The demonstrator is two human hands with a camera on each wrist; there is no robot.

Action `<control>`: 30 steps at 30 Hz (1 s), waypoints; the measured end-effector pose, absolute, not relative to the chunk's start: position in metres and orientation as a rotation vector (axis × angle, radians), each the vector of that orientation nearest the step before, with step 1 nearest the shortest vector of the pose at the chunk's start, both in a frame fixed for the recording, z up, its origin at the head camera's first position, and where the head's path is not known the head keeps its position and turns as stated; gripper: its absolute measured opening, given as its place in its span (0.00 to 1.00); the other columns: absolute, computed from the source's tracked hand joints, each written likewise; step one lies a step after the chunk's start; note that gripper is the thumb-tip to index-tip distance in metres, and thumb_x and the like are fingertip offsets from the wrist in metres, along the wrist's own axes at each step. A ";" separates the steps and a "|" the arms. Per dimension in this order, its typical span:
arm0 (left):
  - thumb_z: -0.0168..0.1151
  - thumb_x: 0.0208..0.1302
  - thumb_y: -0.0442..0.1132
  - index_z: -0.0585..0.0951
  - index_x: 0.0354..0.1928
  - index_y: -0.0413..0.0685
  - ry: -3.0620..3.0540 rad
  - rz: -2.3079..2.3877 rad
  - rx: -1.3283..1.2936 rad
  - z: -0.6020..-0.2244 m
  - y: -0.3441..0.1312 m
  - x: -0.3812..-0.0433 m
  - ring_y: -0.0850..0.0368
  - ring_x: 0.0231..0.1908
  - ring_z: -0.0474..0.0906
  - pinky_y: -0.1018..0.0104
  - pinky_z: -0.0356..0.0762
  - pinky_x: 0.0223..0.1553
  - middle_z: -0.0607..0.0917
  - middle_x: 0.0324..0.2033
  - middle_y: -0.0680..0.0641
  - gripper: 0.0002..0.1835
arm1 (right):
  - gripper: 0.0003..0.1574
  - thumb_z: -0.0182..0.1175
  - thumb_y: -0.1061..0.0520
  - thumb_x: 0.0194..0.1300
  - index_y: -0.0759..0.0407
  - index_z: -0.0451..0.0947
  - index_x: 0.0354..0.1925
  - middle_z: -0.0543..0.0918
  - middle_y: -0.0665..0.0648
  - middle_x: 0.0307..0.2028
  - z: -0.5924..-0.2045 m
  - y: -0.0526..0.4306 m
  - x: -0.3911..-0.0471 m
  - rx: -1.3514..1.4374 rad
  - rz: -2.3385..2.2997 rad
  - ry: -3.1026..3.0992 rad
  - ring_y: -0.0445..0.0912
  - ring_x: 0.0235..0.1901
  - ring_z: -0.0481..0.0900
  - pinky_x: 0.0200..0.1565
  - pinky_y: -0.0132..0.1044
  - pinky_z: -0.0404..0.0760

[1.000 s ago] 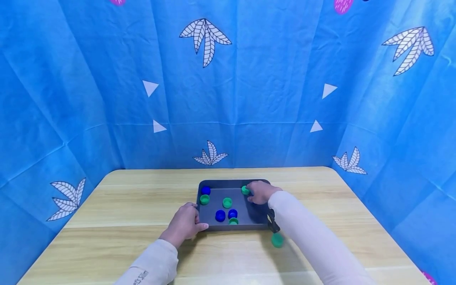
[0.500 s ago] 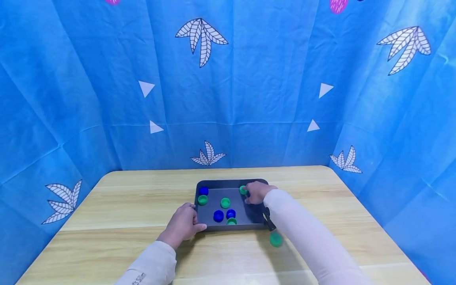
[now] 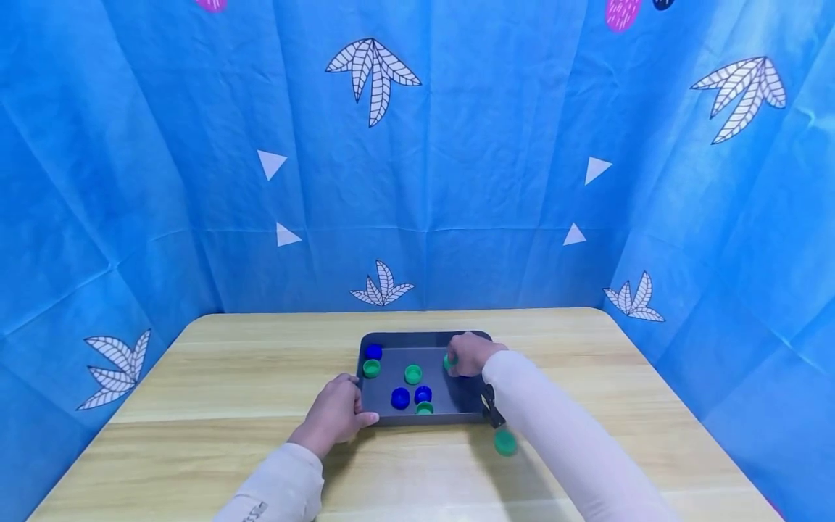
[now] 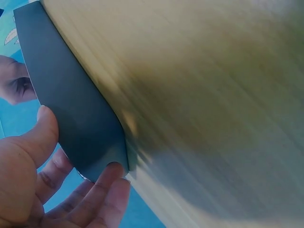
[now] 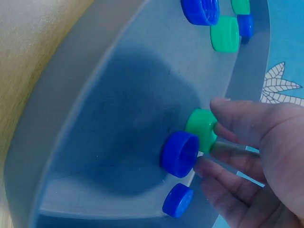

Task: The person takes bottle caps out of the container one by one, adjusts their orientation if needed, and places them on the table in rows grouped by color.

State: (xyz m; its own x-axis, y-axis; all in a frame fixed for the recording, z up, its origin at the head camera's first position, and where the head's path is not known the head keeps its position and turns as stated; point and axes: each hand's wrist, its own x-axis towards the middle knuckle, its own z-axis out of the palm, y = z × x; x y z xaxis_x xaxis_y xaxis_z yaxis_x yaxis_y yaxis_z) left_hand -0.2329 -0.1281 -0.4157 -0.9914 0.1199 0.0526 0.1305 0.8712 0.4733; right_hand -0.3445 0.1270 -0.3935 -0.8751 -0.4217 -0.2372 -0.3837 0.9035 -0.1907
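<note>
Pinches a green cap [image 5: 202,126] just beside a blue cap [image 5: 180,154], inside the right part of a dark tray [image 3: 437,418], with thumb and fingers of the right hand [image 3: 475,354] drawn nearly together at its edge. Grips the near left corner with the left hand [image 3: 335,409], thumb to the rim, fingers bent round outside. Has other caps [image 3: 401,398], blue and green, scattered leftward, with wooden tabletop [image 3: 196,435] beneath.

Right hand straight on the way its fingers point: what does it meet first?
A green cap, right in front of the right hand; they may already touch, depth is unclear. A blue cap sits close beside it, so that could be next.
</note>
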 end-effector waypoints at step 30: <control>0.76 0.51 0.45 0.71 0.17 0.47 -3.004 -0.738 -0.221 -0.418 -0.127 -0.233 0.51 0.36 0.72 0.62 0.70 0.33 0.78 0.43 0.43 0.22 | 0.11 0.70 0.58 0.58 0.58 0.81 0.39 0.82 0.52 0.31 -0.407 0.119 -0.348 -0.757 -0.096 2.903 0.43 0.32 0.80 0.40 0.40 0.80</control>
